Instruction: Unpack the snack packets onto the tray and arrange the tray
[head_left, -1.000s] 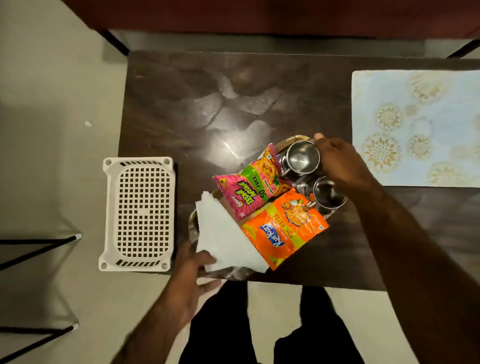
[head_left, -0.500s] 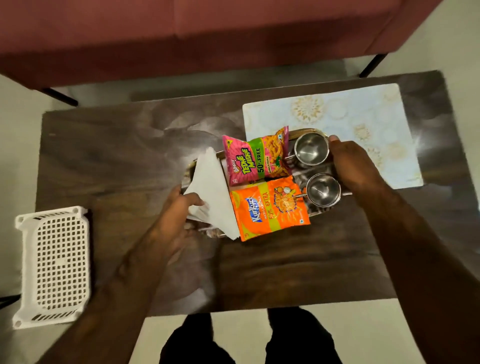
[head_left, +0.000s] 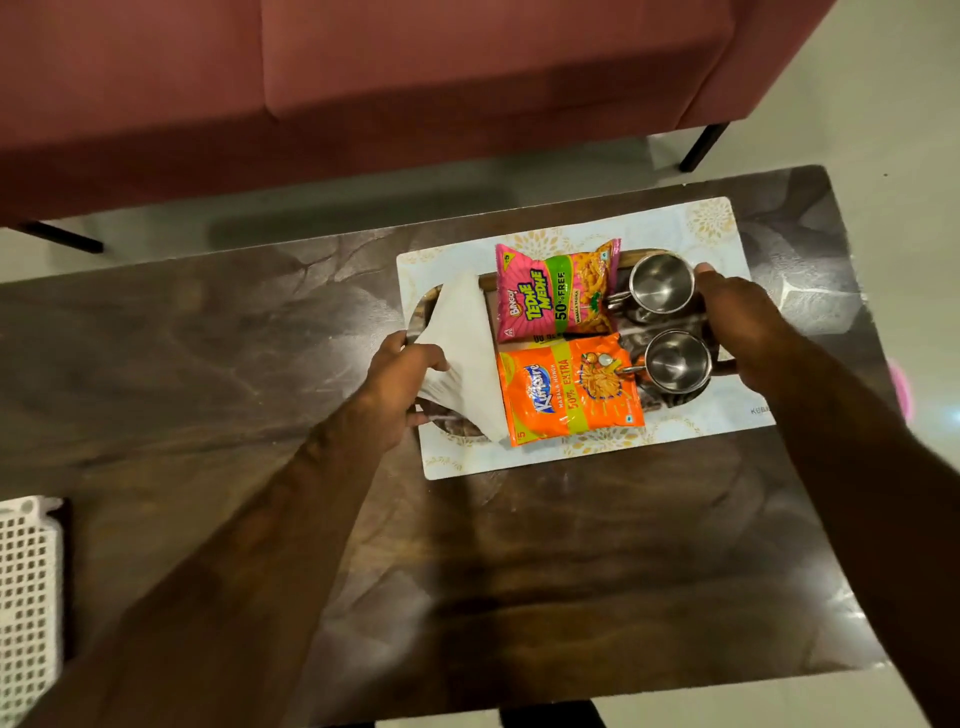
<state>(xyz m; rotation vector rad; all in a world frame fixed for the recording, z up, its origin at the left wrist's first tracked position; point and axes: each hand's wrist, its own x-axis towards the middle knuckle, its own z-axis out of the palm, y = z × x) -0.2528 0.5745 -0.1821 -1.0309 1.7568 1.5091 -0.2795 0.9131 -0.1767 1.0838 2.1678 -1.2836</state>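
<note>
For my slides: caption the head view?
Both hands hold a tray of snacks on a placemat.

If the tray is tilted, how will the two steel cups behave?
The steel cups stand loose and upright on the tray, so they would probably slide. They look empty, so likely light and apt to tip.

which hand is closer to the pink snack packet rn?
Left. The left hand grips the tray's left end beside the white napkin. The pink snack packet lies just past it. The right hand holds the far end, beyond the steel cups.
</note>
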